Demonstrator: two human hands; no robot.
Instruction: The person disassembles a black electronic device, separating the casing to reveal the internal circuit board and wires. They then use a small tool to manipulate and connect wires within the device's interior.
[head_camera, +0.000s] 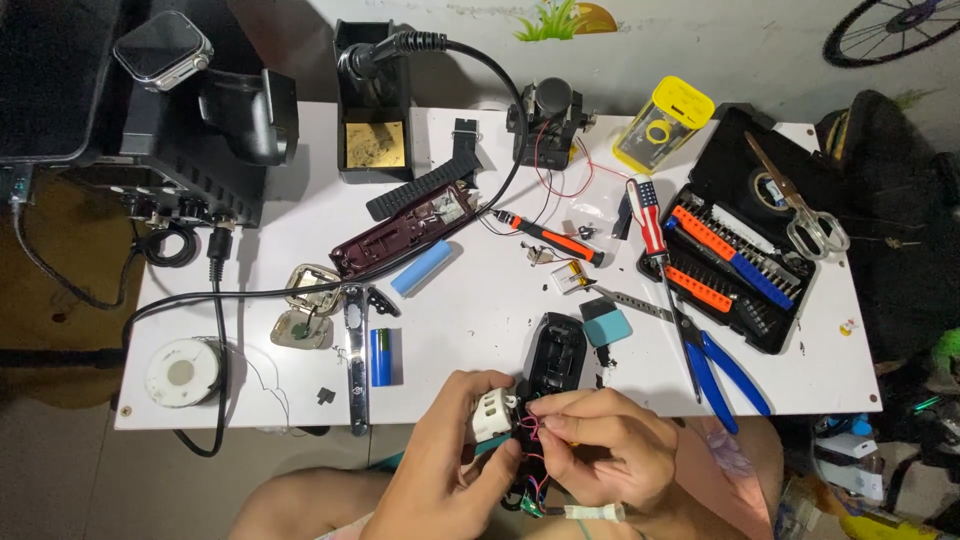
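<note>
My left hand (450, 465) grips a small white plastic motor part (494, 412) at the near table edge. My right hand (610, 450) pinches thin red and dark wires (533, 428) that run from that part. Just beyond both hands lies a black hair-clipper housing (557, 352), open side up. A small green circuit board (530, 503) hangs below the hands, partly hidden by my fingers.
On the white table (470, 300) lie a maroon clipper shell (400, 228), two blue cells (421, 268) (381, 356), an orange-black screwdriver (548, 238), blue-handled pliers (715, 362), a solder spool (181, 372), a black bit case (745, 260) with scissors (800, 215), a soldering iron stand (373, 100) and a soldering station (190, 140).
</note>
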